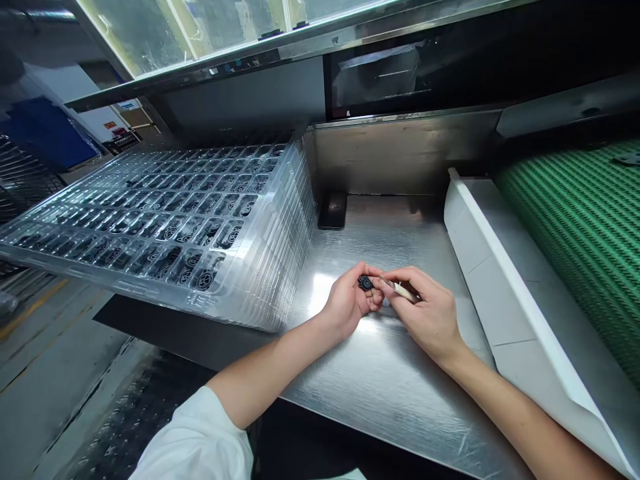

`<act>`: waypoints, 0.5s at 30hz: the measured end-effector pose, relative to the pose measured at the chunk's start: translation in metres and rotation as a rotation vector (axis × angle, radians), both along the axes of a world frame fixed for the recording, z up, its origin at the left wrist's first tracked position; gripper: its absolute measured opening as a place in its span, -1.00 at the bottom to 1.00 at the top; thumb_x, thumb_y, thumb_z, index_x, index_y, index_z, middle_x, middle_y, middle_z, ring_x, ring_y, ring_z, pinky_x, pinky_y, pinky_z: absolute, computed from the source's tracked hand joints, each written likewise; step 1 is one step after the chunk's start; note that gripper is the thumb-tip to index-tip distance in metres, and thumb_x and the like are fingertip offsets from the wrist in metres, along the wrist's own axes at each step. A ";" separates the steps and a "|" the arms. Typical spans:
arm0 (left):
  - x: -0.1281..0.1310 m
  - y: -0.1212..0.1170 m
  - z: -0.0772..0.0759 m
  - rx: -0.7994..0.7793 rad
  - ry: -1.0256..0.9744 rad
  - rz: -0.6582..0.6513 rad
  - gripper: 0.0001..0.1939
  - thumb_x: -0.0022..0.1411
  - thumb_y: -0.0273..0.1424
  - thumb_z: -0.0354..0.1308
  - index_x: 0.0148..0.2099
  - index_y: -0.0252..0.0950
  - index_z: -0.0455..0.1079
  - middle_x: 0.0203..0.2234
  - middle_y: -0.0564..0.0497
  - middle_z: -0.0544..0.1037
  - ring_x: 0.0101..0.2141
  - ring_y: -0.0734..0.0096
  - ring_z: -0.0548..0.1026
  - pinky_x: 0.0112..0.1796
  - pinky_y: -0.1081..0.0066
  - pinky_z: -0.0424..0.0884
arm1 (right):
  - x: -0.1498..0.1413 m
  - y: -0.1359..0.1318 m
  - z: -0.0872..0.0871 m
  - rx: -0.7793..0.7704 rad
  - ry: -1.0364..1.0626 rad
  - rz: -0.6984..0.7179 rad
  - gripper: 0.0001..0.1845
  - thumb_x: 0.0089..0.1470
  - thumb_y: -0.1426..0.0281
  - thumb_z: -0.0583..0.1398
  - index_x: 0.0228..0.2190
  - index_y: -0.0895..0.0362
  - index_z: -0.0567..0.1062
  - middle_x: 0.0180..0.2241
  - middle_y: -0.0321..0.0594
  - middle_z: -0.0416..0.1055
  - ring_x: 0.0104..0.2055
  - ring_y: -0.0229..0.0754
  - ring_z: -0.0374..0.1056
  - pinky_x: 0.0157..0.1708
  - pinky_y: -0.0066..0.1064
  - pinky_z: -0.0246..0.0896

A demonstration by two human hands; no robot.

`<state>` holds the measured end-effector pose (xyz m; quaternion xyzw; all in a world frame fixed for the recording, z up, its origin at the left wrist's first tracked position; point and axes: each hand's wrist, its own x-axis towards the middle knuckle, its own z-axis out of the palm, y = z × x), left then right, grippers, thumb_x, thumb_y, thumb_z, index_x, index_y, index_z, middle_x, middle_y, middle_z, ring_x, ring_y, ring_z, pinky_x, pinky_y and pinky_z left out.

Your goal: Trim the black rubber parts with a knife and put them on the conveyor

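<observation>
My left hand (347,303) pinches a small round black part (365,283) between thumb and fingers, low over the steel worktop (380,373). My right hand (425,310) grips a thin pale stick-like tool (403,289), and its tip sits right at the black part. Both hands meet near the middle of the worktop. To the left stands a stack of clear plastic trays (165,220), its pockets filled with several similar black round parts.
A white angled guard (480,267) runs along the right, with a green ribbed conveyor belt (580,227) beyond it. A dark phone-like object (333,211) lies by the back wall. A dark screen (385,77) sits above. The floor lies at lower left.
</observation>
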<state>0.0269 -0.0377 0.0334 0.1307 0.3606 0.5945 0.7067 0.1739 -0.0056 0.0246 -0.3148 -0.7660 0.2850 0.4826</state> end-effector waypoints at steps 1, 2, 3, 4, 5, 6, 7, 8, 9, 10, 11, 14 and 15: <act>0.000 0.000 -0.001 0.008 0.003 0.000 -0.65 0.50 -0.22 0.04 -0.23 -0.38 0.45 -0.47 -0.05 0.43 -0.56 0.46 0.37 -0.50 0.47 0.31 | 0.000 0.000 0.000 0.011 -0.001 0.016 -0.92 0.30 0.37 0.25 -0.23 0.02 0.59 -0.28 -0.26 0.52 -0.31 -0.08 0.43 -0.34 -0.28 0.29; 0.001 0.000 -0.001 0.020 0.005 0.000 -0.63 0.50 -0.21 0.04 -0.23 -0.39 0.45 -0.45 -0.07 0.45 -0.54 0.44 0.38 -0.49 0.46 0.33 | 0.000 0.000 0.000 0.026 -0.003 0.029 -0.92 0.30 0.38 0.24 -0.22 0.02 0.59 -0.27 -0.25 0.52 -0.29 -0.07 0.44 -0.32 -0.27 0.30; 0.001 0.000 -0.002 0.034 0.006 0.002 -0.62 0.51 -0.20 0.03 -0.23 -0.39 0.46 -0.43 -0.09 0.47 -0.53 0.43 0.39 -0.49 0.45 0.35 | 0.000 0.000 0.001 0.042 -0.006 0.040 -0.91 0.29 0.39 0.24 -0.21 0.02 0.59 -0.25 -0.23 0.51 -0.26 -0.05 0.44 -0.30 -0.26 0.32; 0.001 0.000 -0.002 0.045 0.002 0.006 -0.60 0.52 -0.19 0.02 -0.22 -0.40 0.46 -0.41 -0.10 0.48 -0.52 0.42 0.40 -0.49 0.44 0.36 | 0.000 0.000 0.001 0.055 -0.008 0.047 -0.89 0.29 0.40 0.23 -0.19 0.02 0.59 -0.23 -0.21 0.50 -0.25 -0.04 0.44 -0.28 -0.25 0.33; 0.002 0.000 -0.002 0.050 -0.006 0.013 -0.59 0.53 -0.19 0.00 -0.22 -0.40 0.46 -0.41 -0.09 0.47 -0.52 0.42 0.40 -0.49 0.43 0.37 | 0.000 0.000 0.002 0.063 -0.012 0.053 -0.88 0.29 0.42 0.23 -0.17 0.02 0.59 -0.21 -0.20 0.49 -0.23 -0.04 0.44 -0.27 -0.24 0.35; 0.002 0.000 -0.002 0.044 -0.021 0.024 -0.58 0.54 -0.20 -0.02 -0.23 -0.41 0.46 -0.41 -0.08 0.46 -0.51 0.42 0.40 -0.48 0.43 0.39 | -0.001 -0.001 0.003 0.071 -0.012 0.058 -0.86 0.28 0.43 0.23 -0.16 0.01 0.58 -0.19 -0.19 0.48 -0.22 -0.04 0.44 -0.26 -0.24 0.35; 0.002 0.000 -0.002 0.030 -0.037 0.038 -0.56 0.56 -0.21 -0.06 -0.24 -0.41 0.46 -0.42 -0.07 0.45 -0.51 0.43 0.41 -0.46 0.43 0.41 | -0.001 -0.001 0.004 0.077 -0.013 0.064 -0.84 0.28 0.45 0.23 -0.14 0.01 0.58 -0.18 -0.19 0.47 -0.22 -0.04 0.44 -0.26 -0.24 0.36; 0.002 0.000 -0.001 0.008 -0.050 0.054 -0.54 0.57 -0.22 -0.09 -0.24 -0.42 0.46 -0.42 -0.07 0.44 -0.50 0.43 0.42 -0.44 0.43 0.42 | -0.001 -0.001 0.005 0.087 -0.012 0.074 -0.82 0.27 0.46 0.23 -0.13 0.01 0.57 -0.17 -0.19 0.46 -0.22 -0.05 0.44 -0.27 -0.25 0.35; 0.002 0.001 0.000 -0.017 -0.057 0.070 -0.52 0.59 -0.23 -0.12 -0.25 -0.42 0.45 -0.42 -0.08 0.45 -0.49 0.42 0.44 -0.42 0.43 0.43 | -0.001 -0.002 0.006 0.099 -0.012 0.087 -0.81 0.26 0.48 0.22 -0.13 0.01 0.56 -0.17 -0.20 0.46 -0.23 -0.06 0.44 -0.28 -0.26 0.35; 0.001 0.001 0.001 -0.042 -0.057 0.083 -0.51 0.59 -0.24 -0.14 -0.25 -0.42 0.45 -0.41 -0.10 0.46 -0.47 0.40 0.46 -0.41 0.43 0.44 | -0.001 -0.002 0.006 0.109 -0.013 0.100 -0.80 0.25 0.50 0.22 -0.13 0.01 0.56 -0.18 -0.20 0.45 -0.23 -0.06 0.44 -0.29 -0.27 0.35; 0.001 0.001 0.003 -0.063 -0.051 0.095 -0.50 0.59 -0.23 -0.15 -0.24 -0.42 0.46 -0.40 -0.12 0.48 -0.45 0.37 0.49 -0.40 0.42 0.44 | -0.001 -0.002 0.006 0.114 -0.016 0.112 -0.79 0.24 0.51 0.21 -0.13 0.01 0.55 -0.18 -0.20 0.45 -0.23 -0.06 0.44 -0.28 -0.27 0.35; 0.000 0.002 0.006 -0.096 -0.033 0.114 -0.48 0.59 -0.19 -0.14 -0.23 -0.43 0.48 -0.38 -0.14 0.50 -0.43 0.31 0.52 -0.39 0.39 0.44 | -0.002 -0.001 0.004 0.096 -0.043 0.137 -0.74 0.22 0.55 0.16 -0.14 0.01 0.54 -0.18 -0.20 0.46 -0.21 -0.05 0.44 -0.24 -0.25 0.35; -0.001 0.003 0.006 -0.096 -0.033 0.119 -0.47 0.59 -0.18 -0.13 -0.23 -0.44 0.48 -0.38 -0.14 0.49 -0.43 0.32 0.52 -0.38 0.38 0.44 | -0.001 -0.001 0.002 0.083 -0.057 0.144 -0.72 0.21 0.56 0.14 -0.14 0.01 0.54 -0.17 -0.20 0.46 -0.19 -0.05 0.44 -0.23 -0.24 0.36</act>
